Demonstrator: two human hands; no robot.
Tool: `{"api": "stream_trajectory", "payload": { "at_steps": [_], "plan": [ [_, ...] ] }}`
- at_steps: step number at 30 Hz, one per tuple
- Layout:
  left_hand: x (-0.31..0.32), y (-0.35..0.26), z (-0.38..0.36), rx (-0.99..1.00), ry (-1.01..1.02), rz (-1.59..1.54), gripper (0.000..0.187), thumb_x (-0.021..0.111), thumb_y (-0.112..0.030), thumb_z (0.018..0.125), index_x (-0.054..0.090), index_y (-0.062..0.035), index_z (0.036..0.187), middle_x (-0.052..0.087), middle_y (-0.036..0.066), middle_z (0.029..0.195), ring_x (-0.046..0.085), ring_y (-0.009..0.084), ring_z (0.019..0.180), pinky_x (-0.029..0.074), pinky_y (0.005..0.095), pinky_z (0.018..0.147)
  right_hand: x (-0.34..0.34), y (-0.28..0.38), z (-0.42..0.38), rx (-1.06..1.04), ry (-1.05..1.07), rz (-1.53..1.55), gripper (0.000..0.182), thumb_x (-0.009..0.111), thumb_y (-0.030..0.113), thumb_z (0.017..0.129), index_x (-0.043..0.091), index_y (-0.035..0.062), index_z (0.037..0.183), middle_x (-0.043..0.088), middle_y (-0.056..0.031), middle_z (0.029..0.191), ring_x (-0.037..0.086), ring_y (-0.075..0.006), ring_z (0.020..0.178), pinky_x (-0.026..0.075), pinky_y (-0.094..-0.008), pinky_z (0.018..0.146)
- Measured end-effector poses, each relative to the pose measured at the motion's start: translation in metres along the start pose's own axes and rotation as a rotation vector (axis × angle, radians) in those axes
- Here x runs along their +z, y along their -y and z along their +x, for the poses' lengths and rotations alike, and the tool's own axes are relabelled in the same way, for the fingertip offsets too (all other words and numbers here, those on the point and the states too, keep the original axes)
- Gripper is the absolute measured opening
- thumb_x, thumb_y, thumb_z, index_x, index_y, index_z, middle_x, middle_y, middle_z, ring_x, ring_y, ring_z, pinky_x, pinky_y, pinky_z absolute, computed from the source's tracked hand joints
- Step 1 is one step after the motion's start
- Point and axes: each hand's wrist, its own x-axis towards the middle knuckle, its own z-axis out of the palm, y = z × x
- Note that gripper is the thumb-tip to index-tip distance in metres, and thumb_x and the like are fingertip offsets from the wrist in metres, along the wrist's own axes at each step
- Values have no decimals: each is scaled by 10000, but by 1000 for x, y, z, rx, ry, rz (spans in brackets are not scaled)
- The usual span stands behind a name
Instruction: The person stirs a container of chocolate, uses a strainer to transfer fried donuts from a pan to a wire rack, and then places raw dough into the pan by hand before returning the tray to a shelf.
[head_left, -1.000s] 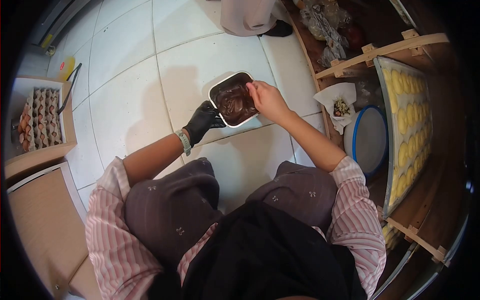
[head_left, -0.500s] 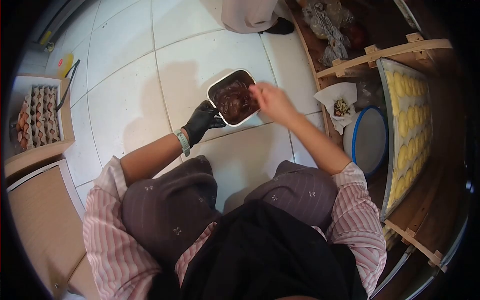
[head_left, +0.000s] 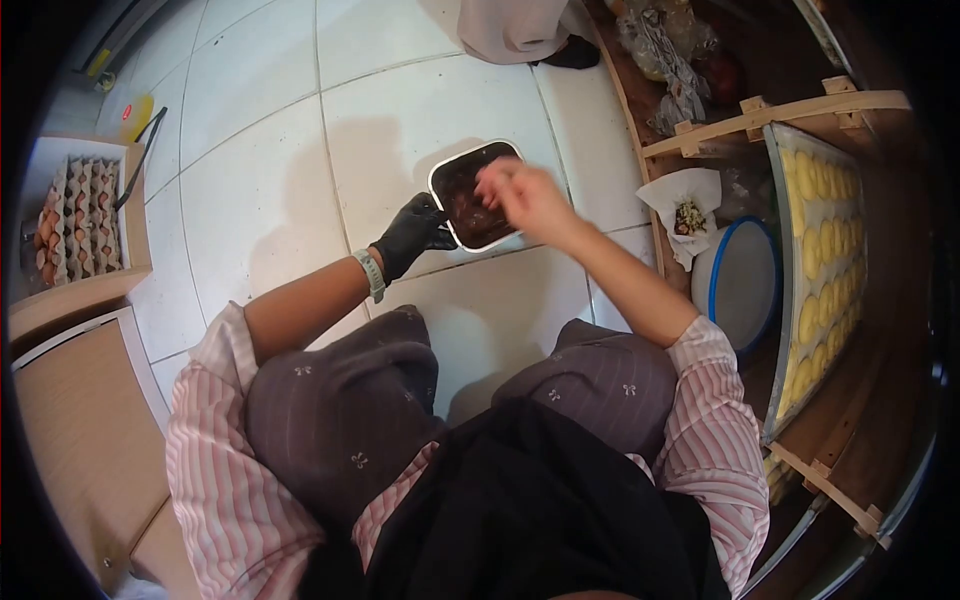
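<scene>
A white-rimmed container (head_left: 461, 243) holds a dark brown, glossy mass that looks like melted chocolate (head_left: 464, 205). My left hand (head_left: 413, 236), in a black glove, grips the container's left edge, fingers closed on the rim. Bare and blurred by motion, my right hand (head_left: 528, 203) is over the container's right side, fingers curled together. Whatever it holds, if anything, is hidden by the fingers and the blur. Part of the brown mass is covered by this hand.
White floor tiles (head_left: 270, 180) lie below. Egg trays (head_left: 90, 220) stand at left. On the right, a wooden rack (head_left: 780, 117) holds a tray of yellow dough pieces (head_left: 822, 250), near a blue-rimmed tub (head_left: 742, 285) and paper with chopped bits (head_left: 690, 215). Another person's shoe (head_left: 572, 53) shows at the top.
My right hand has swept left, from the container's right rim to over the brown mass. My left hand keeps its grip on the edge. The whole view has shifted slightly.
</scene>
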Motion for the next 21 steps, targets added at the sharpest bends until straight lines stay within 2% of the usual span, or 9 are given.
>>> {"api": "stream_trajectory", "payload": {
  "at_steps": [2, 3, 7, 10, 12, 15, 18, 19, 21],
  "plan": [
    [5, -5, -4, -26, -19, 34, 111, 472, -118, 912, 459, -74, 1012, 591, 90, 903, 625, 189, 738, 542, 336, 700, 17, -33, -9, -111, 100, -153, 202, 477, 112, 911, 571, -54, 846, 594, -92, 737, 589, -152, 622, 485, -256, 608],
    [8, -9, -5, -22, -19, 41, 109, 474, -118, 911, 461, -76, 1010, 593, 92, 904, 626, 188, 740, 541, 331, 701, 12, -32, 0, 6, 98, -131, 203, 483, 121, 909, 576, -52, 856, 595, -107, 741, 596, -176, 628, 486, -270, 614],
    [1, -6, -2, -6, -38, 9, 114, 479, -110, 906, 445, -72, 1008, 587, 87, 852, 622, 180, 694, 542, 314, 659, -5, -3, 7, -156, -59, -368, 187, 498, 122, 896, 581, -42, 862, 592, -129, 772, 596, -224, 633, 481, -289, 617],
    [4, -17, -1, -8, -51, 43, 112, 478, -101, 903, 441, -71, 1005, 582, 83, 845, 621, 183, 694, 541, 317, 658, 15, -15, -15, -156, 166, -267, 172, 508, 119, 889, 583, -33, 859, 593, -136, 762, 599, -229, 631, 482, -294, 607],
    [6, -18, -3, -33, -59, 32, 94, 484, -94, 901, 455, -80, 988, 585, 84, 844, 626, 184, 724, 540, 327, 693, 10, -31, -10, -114, 59, -260, 159, 513, 113, 885, 585, -28, 863, 598, -127, 775, 603, -224, 663, 484, -303, 622],
    [8, -17, -6, 37, -39, 27, 85, 486, -96, 899, 451, -81, 974, 584, 86, 844, 624, 187, 712, 538, 324, 693, -18, 8, 4, -85, -66, -354, 151, 505, 98, 886, 588, -28, 872, 599, -116, 802, 602, -223, 704, 488, -305, 653],
    [4, -15, -2, -19, -53, 46, 100, 489, -98, 896, 451, -79, 987, 584, 92, 862, 625, 196, 722, 536, 326, 697, -3, -27, -10, -159, 47, -299, 145, 498, 88, 886, 591, -22, 873, 594, -114, 798, 598, -222, 700, 488, -303, 651],
    [3, -15, -1, -18, -35, 61, 92, 485, -99, 897, 451, -79, 980, 582, 93, 869, 626, 203, 735, 535, 327, 705, 2, -28, -11, -34, 99, -269, 144, 498, 91, 884, 595, -15, 878, 590, -119, 801, 597, -240, 713, 486, -311, 655],
    [2, -15, 2, 25, -13, 18, 78, 482, -102, 898, 452, -81, 967, 584, 96, 866, 626, 205, 740, 534, 325, 705, -9, -15, 3, -86, 78, -346, 166, 512, 132, 880, 592, -13, 862, 588, -141, 798, 583, -298, 736, 474, -352, 683]
  ]
}}
